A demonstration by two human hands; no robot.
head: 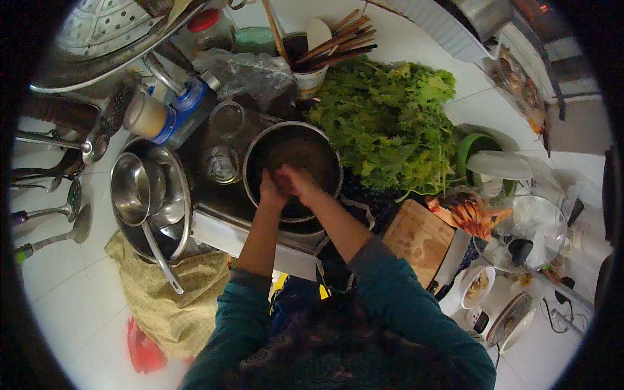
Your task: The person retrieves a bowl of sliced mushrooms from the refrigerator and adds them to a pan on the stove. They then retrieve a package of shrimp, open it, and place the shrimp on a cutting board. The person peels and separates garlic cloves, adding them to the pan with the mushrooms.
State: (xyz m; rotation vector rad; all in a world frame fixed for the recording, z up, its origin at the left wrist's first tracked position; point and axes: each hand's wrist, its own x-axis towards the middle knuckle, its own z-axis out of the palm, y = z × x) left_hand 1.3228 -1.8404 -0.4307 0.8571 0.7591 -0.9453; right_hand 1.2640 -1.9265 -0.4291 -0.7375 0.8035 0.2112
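Observation:
Both hands are inside a dark round pot (pixel 244 170) with a pale metal rim, which stands at the stove's front. My left hand (pixel 271 187) and my right hand (pixel 298 184) come together over the middle of the pot, fingers curled inward. Blur and shadow hide whether anything lies between the palms. Brownish contents (pixel 297 148) show dimly past the fingertips. Right behind the pot rises a big heap of leafy greens (pixel 390 126). On the stovetop to the left sits a small round glass-like vessel (pixel 223 165).
A steel saucepan (pixel 130 190) rests in a wide metal pan (pixel 186 214) at left. Ladles (pixel 80 229) hang on the tiled wall. To the right are a wooden cutting board (pixel 417 239), a glass lid (pixel 521 219) and bowls (pixel 477 287). Chopsticks (pixel 341 41) fill a holder behind.

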